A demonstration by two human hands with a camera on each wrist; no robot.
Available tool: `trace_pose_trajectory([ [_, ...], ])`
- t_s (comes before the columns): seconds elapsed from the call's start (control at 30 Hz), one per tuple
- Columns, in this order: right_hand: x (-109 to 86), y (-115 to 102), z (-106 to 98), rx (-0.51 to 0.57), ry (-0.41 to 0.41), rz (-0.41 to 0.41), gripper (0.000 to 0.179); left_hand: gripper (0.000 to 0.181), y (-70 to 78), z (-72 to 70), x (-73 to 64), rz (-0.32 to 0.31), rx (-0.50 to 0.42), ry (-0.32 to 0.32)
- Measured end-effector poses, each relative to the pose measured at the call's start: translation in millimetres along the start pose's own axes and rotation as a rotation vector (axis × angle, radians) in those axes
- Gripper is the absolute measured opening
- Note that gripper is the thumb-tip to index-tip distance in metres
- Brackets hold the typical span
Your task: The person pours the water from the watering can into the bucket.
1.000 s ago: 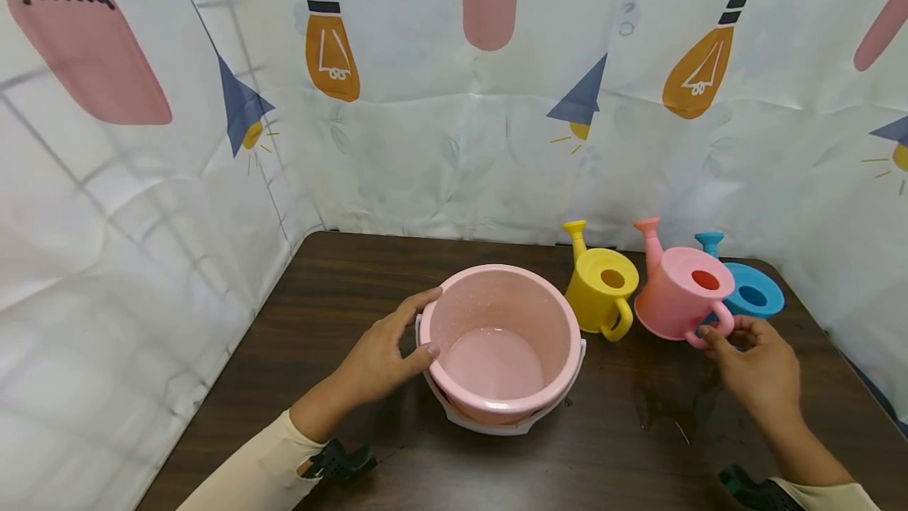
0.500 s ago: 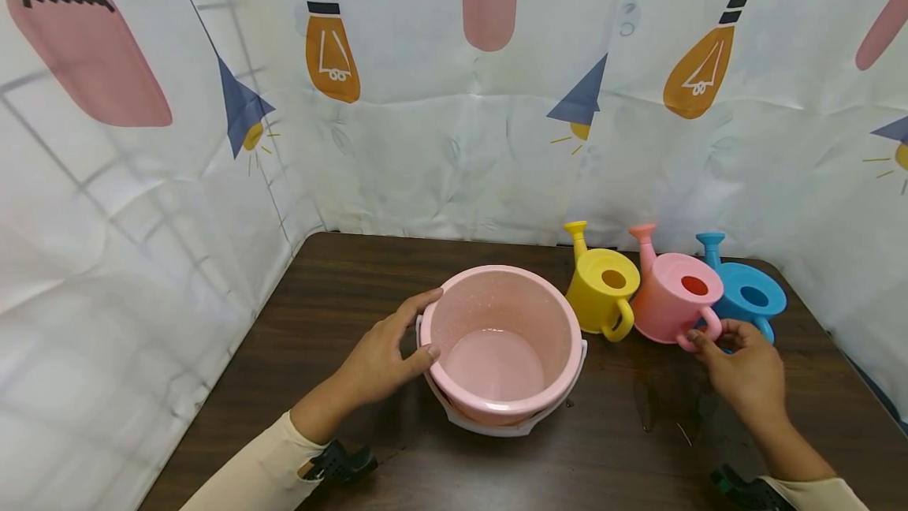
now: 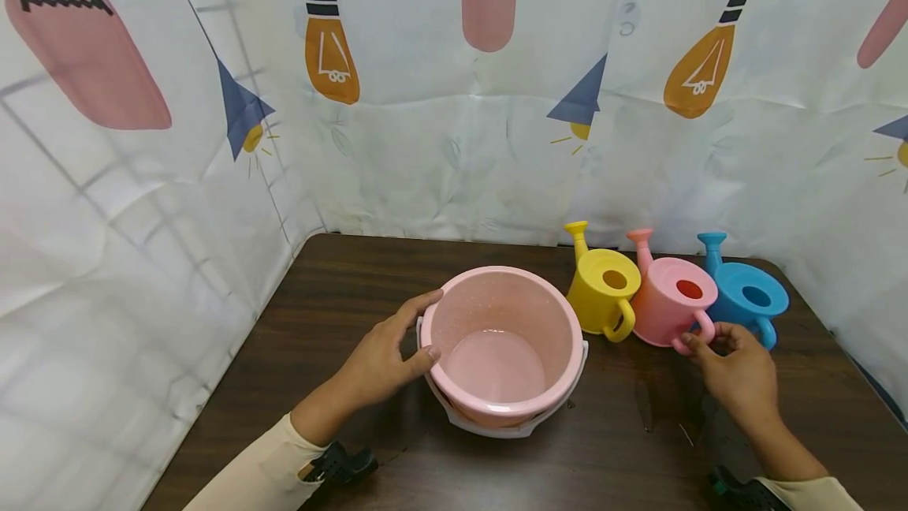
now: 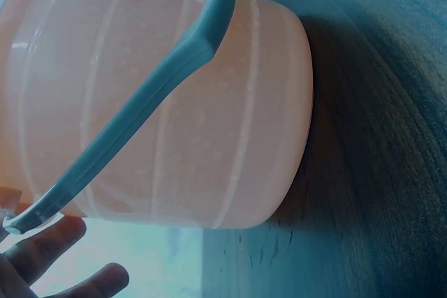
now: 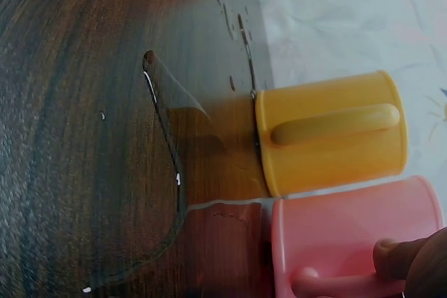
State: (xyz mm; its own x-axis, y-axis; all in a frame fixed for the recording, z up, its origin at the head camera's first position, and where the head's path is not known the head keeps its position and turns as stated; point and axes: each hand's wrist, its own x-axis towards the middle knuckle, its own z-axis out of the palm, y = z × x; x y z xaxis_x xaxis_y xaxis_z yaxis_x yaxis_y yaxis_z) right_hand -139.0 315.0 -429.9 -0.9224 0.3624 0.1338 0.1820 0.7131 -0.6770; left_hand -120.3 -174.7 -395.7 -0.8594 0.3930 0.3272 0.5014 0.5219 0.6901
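Beside a pink bucket (image 3: 496, 408) my left hand (image 3: 386, 353) rests at the left of its rim, thumb and fingers spread. In the left wrist view, the bucket wall (image 4: 140, 102) shows its hanging handle (image 4: 150, 106), with fingertips at the lower left. With thumb and fingers, my right hand (image 3: 741, 373) pinches the handle of a pink watering can (image 3: 663, 306), which stands upright. A yellow watering can (image 3: 599, 298) is just left of it, and a blue watering can (image 3: 755, 294) is to its right. The right wrist view shows the thumb (image 5: 401, 256) on the pink can's handle.
The dark wood-grain table (image 3: 355, 282) carries a wet streak of water (image 5: 174, 165) in front of the cans. A patterned white cloth (image 3: 426, 156) hangs behind the table and along its left side.
My right hand has moved the pink watering can to the left, close beside the yellow one, revealing more of the blue can. The left hand and bucket have stayed in place.
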Motion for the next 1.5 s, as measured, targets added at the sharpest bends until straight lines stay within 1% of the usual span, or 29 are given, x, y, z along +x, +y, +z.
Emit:
trace_pose_trajectory([
  [0.17, 0.3, 2.6, 2.4, 0.009, -0.003, -0.008, 0.057, 0.071, 0.4, 0.5, 0.1, -0.011, -0.007, -0.004],
  [0.43, 0.0, 5.5, 4.2, 0.005, -0.004, -0.018, 0.058, 0.07, -1.0, 0.7, 1.4, 0.049, 0.006, 0.006],
  [0.57, -0.9, 6.0, 4.7, -0.002, 0.003, -0.028, 0.056, 0.07, -0.8, 0.5, 1.0, 0.047, 0.001, 0.005],
  [0.67, -1.3, 6.2, 2.5, -0.011, -0.011, -0.022, 0.063, 0.07, -2.3, 1.1, 0.8, 0.046, 0.002, 0.003],
  [0.77, -2.6, 6.3, -1.6, -0.017, -0.042, -0.008, 0.075, 0.07, -2.0, 1.1, 1.0, 0.04, -0.005, -0.002],
  [0.83, -3.7, 6.2, -5.3, -0.029, -0.046, -0.013, 0.079, 0.07, -2.0, 1.1, 1.2, 0.038, -0.007, -0.003],
  [1.0, -7.3, 4.8, -17.3, -0.077, -0.002, -0.037, 0.074, 0.07, -2.9, 0.8, 1.3, 0.037, -0.009, -0.004],
  [1.17, -9.4, 3.0, -31.2, -0.125, 0.01, -0.021, 0.074, 0.071, -4.5, 0.9, 1.0, 0.036, -0.006, -0.006],
  [1.27, -9.9, 3.9, -38.1, -0.132, 0.023, -0.018, 0.076, 0.071, -4.3, 0.7, 0.8, 0.034, -0.007, -0.006],
  [1.33, -9.3, 5.0, -42.3, -0.133, 0.035, -0.004, 0.078, 0.071, -3.4, 0.4, 0.7, 0.032, -0.008, -0.005],
  [1.5, -4.0, 8.8, -50.6, -0.144, 0.057, 0.083, 0.083, 0.071, -2.6, 0.5, 0.5, 0.021, 0.008, -0.005],
])
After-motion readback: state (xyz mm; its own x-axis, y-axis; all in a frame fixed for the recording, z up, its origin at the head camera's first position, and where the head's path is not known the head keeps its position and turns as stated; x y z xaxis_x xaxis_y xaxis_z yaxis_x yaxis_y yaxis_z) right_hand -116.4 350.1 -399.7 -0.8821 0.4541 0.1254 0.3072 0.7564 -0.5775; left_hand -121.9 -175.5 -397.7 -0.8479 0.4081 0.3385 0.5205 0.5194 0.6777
